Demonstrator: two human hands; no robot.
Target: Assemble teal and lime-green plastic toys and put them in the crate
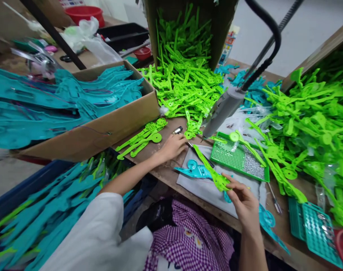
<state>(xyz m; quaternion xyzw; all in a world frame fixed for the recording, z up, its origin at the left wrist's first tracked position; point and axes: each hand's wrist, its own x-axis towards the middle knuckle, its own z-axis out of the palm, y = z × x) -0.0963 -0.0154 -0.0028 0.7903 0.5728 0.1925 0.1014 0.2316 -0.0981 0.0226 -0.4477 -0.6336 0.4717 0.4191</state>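
My right hand pinches the round end of a lime-green plastic piece, long and flat with a narrow tail pointing up and left. Beneath it, a turquoise plastic piece lies on a grey cloth. My left hand rests farther back on the table with its fingers curled; what they hold, if anything, is hidden. A small black-and-silver cylinder shows beside its fingers, and a dark rod runs along the cloth near them. A grey power screwdriver hangs above, its tip pointing down.
A green tray holds many small screws. Lime-green pieces heap up at the back and right, with several more at left. A cardboard box holds turquoise pieces. Teal baskets and a screwdriver lie at right.
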